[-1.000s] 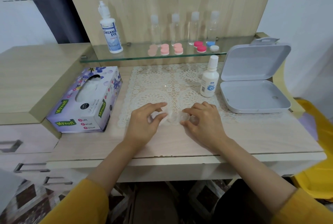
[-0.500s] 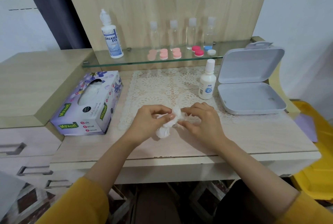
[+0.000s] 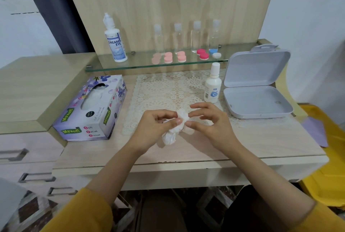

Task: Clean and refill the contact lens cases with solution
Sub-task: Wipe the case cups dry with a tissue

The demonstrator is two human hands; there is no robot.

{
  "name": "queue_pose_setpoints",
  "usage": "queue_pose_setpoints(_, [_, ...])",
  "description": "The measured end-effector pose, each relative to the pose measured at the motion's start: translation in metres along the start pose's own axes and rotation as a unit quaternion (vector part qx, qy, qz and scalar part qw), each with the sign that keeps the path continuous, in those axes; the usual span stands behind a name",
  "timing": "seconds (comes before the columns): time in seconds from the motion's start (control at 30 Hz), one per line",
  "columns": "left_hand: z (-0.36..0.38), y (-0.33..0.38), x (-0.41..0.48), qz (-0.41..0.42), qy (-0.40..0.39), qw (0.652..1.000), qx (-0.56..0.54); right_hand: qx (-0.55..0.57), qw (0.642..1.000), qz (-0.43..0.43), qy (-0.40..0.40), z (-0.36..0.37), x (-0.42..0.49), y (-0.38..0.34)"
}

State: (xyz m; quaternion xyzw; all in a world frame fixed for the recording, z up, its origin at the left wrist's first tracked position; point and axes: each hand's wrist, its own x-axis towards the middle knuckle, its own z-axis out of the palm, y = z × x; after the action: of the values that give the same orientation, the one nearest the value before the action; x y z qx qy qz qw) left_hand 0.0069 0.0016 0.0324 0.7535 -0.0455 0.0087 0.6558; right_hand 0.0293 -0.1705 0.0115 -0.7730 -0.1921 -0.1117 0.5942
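Note:
My left hand grips a crumpled white tissue just above the lace mat. My right hand pinches a clear lens case against the tissue's top with thumb and forefinger; the tissue hides most of the case. A small white solution bottle stands capped behind my right hand. On the glass shelf lie pink lens cases, a red case and a blue-and-white case.
A large Dream Eye bottle and several clear bottles stand on the shelf. An open grey box lies to the right, a tissue box to the left. Something yellow sits past the desk's right edge.
A second ago both hands held the bare clear case on the mat. Since then the tissue has come between them and is bunched round the case.

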Motion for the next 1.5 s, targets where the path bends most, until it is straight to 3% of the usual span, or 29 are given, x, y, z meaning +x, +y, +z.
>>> queue_pose_setpoints(0.17, [0.001, -0.001, -0.003, -0.012, 0.013, 1.000, 0.000, 0.020, 0.999, 0.005, -0.035, -0.001, -0.003, -0.003])
queue_pose_setpoints(0.33, [-0.004, -0.001, -0.005, -0.034, 0.029, 0.998, -0.035, 0.033, 0.999, 0.010, 0.032, -0.009, -0.001, -0.008])
queue_pose_setpoints(0.43, [-0.008, -0.005, -0.005, -0.042, 0.027, 0.999, -0.016, -0.125, 0.986, -0.057, 0.092, -0.017, 0.001, -0.007])
queue_pose_setpoints(0.53, [-0.004, -0.006, -0.006, -0.040, 0.025, 0.999, -0.018, -0.268, 0.944, -0.158, 0.113, -0.021, 0.004, 0.000])
queue_pose_setpoints(0.67, [0.002, -0.010, -0.006, -0.049, 0.021, 0.999, -0.006, -0.337, 0.903, -0.234, 0.129, -0.024, 0.010, 0.006])
queue_pose_setpoints(0.77, [0.005, -0.010, -0.005, -0.057, 0.025, 0.998, -0.010, -0.349, 0.893, -0.256, 0.125, -0.019, 0.010, 0.007])
queue_pose_setpoints(1.0, [0.008, -0.009, -0.006, -0.052, 0.022, 0.998, -0.020, -0.286, 0.910, -0.296, 0.052, 0.000, 0.004, 0.015])
queue_pose_setpoints(1.27, [0.004, -0.012, -0.007, -0.043, 0.036, 0.998, -0.033, -0.214, 0.950, -0.223, -0.049, -0.006, -0.003, 0.025])
queue_pose_setpoints(1.5, [0.008, -0.015, -0.009, -0.047, 0.031, 0.998, -0.037, -0.186, 0.960, -0.210, 0.009, -0.008, -0.006, 0.023])
